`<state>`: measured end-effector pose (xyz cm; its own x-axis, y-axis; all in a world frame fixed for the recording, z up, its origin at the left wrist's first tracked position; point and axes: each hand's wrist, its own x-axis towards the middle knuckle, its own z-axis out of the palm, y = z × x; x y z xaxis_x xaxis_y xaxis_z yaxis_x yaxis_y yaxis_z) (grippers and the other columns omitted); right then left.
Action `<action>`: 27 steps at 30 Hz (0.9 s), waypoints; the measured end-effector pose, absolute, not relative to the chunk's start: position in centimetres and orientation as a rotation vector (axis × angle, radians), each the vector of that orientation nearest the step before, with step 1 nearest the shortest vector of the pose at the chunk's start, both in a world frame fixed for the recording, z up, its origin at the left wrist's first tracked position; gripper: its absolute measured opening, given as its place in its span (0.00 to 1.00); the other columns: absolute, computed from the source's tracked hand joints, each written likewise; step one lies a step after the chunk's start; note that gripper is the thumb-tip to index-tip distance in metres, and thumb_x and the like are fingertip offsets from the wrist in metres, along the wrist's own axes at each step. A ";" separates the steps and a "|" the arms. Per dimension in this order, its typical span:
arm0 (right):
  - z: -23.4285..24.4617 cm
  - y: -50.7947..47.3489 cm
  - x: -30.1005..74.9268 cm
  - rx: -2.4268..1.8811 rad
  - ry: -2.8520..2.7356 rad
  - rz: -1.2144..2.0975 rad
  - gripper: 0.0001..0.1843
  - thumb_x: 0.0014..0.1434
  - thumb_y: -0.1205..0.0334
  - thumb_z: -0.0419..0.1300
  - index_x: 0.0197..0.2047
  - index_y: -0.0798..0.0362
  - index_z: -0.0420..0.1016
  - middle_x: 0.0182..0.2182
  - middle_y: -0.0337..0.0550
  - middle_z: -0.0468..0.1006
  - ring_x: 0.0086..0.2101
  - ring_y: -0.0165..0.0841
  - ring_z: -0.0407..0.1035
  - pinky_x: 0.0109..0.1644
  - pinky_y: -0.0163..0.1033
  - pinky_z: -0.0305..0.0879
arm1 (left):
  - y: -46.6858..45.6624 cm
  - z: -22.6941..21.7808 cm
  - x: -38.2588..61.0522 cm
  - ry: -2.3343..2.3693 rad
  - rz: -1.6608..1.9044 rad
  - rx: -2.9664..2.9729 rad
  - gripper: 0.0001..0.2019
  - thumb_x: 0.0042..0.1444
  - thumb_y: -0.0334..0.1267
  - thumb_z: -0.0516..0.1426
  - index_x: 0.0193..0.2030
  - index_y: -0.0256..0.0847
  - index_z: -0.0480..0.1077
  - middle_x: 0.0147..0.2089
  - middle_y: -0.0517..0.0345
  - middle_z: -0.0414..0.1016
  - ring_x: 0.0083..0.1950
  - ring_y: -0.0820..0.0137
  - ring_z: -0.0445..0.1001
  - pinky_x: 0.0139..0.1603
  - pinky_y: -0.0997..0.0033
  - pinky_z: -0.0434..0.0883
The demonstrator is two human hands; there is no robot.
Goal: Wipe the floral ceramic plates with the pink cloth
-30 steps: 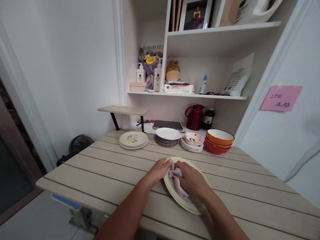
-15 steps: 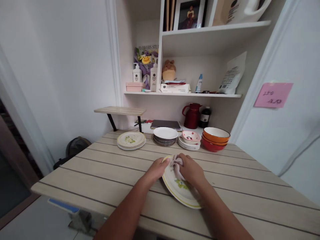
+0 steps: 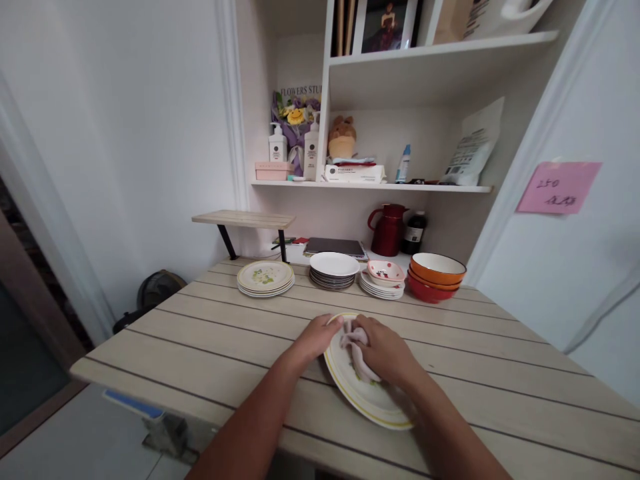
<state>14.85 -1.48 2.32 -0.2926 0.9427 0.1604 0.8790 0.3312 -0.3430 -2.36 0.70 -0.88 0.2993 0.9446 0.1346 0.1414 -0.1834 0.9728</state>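
We pinch 1 plate point(image 3: 346, 385) by its far-left rim w/ our L hand point(image 3: 316, 337), R hand point(image 3: 384, 347) gripping soft cloth point(image 3: 359, 360); prob. stiff, slick & fragile, plate's best rim-held.

I hold a round cream plate with a yellow ring near its edge point(image 3: 371, 402), face up in front of me. My soft, pale pinkish cloth point(image 3: 357, 356) is bunched on top, with green peeking out beside it.

I'm seeing a smooth, glazed-looking plate point(image 3: 375, 403) and a soft, matt cloth point(image 3: 357, 350). The table point(image 3: 210, 363) is looking like matt wood, the bowls point(image 3: 434, 273) are shining glossily, and the note point(image 3: 563, 181) is showing matt paper.
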 end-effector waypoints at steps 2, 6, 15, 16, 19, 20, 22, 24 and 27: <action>2.2 -1.5 14.3 -1.565 -2.271 0.280 0.09 0.56 0.61 0.56 0.43 0.47 0.69 0.44 0.43 0.76 0.42 0.35 0.69 0.38 0.36 0.53 | 0.7 -0.9 -2.3 1.029 1.020 1.568 0.23 0.56 0.54 0.53 0.44 0.36 0.74 0.48 0.48 0.78 0.49 0.59 0.72 0.53 0.61 0.65; 1.9 -0.9 13.8 -1.562 -2.224 0.289 0.12 0.57 0.62 0.56 0.46 0.47 0.69 0.46 0.43 0.74 0.42 0.35 0.68 0.38 0.36 0.53 | 0.6 -1.0 -2.3 1.046 1.011 1.536 0.24 0.56 0.54 0.52 0.47 0.36 0.74 0.50 0.46 0.77 0.49 0.58 0.73 0.52 0.59 0.66; 1.9 1.1 15.7 -1.783 -2.074 0.251 0.14 0.59 0.58 0.53 0.48 0.48 0.69 0.44 0.47 0.74 0.39 0.36 0.69 0.36 0.37 0.54 | 0.2 -0.3 -2.1 1.042 0.998 1.531 0.25 0.54 0.54 0.54 0.49 0.36 0.74 0.46 0.49 0.79 0.48 0.57 0.72 0.51 0.59 0.66; 1.8 1.2 15.9 -1.797 -2.075 0.249 0.13 0.59 0.57 0.53 0.47 0.48 0.70 0.43 0.47 0.74 0.39 0.37 0.70 0.36 0.38 0.54 | 0.1 -0.3 -2.1 1.043 0.997 1.532 0.25 0.53 0.54 0.54 0.49 0.36 0.74 0.46 0.49 0.79 0.48 0.57 0.72 0.51 0.59 0.66; 1.8 1.0 16.3 -1.805 -2.106 0.249 0.13 0.59 0.55 0.53 0.44 0.50 0.70 0.42 0.50 0.76 0.40 0.39 0.70 0.37 0.39 0.54 | 0.0 -0.2 -2.1 1.041 0.985 1.530 0.25 0.54 0.54 0.54 0.48 0.36 0.75 0.45 0.48 0.79 0.46 0.58 0.73 0.48 0.59 0.67; 1.9 0.9 16.3 -1.798 -2.123 0.251 0.13 0.59 0.55 0.53 0.44 0.51 0.70 0.42 0.51 0.76 0.40 0.40 0.70 0.37 0.39 0.54 | 0.0 -0.2 -2.1 1.037 0.980 1.530 0.25 0.54 0.54 0.54 0.48 0.35 0.75 0.45 0.47 0.79 0.45 0.58 0.73 0.47 0.59 0.68; 2.0 0.4 16.1 -1.764 -2.165 0.259 0.13 0.58 0.55 0.54 0.44 0.51 0.69 0.42 0.52 0.76 0.41 0.40 0.69 0.37 0.39 0.53 | 0.0 -0.2 -2.0 1.029 0.974 1.533 0.25 0.54 0.53 0.54 0.48 0.34 0.74 0.44 0.47 0.79 0.44 0.59 0.74 0.46 0.59 0.68; 2.3 -0.2 15.8 -1.699 -2.221 0.276 0.11 0.57 0.58 0.55 0.43 0.51 0.69 0.42 0.51 0.77 0.41 0.39 0.69 0.38 0.38 0.53 | 0.1 -0.3 -2.0 1.026 0.979 1.538 0.24 0.54 0.52 0.54 0.48 0.35 0.74 0.45 0.47 0.79 0.45 0.59 0.74 0.48 0.59 0.68; 2.6 -1.3 14.9 -1.568 -2.307 0.306 0.10 0.55 0.61 0.57 0.42 0.50 0.70 0.41 0.47 0.77 0.40 0.37 0.68 0.38 0.37 0.53 | 0.3 -0.3 -2.0 1.032 0.994 1.543 0.21 0.54 0.49 0.55 0.46 0.35 0.75 0.46 0.48 0.79 0.47 0.59 0.73 0.50 0.60 0.67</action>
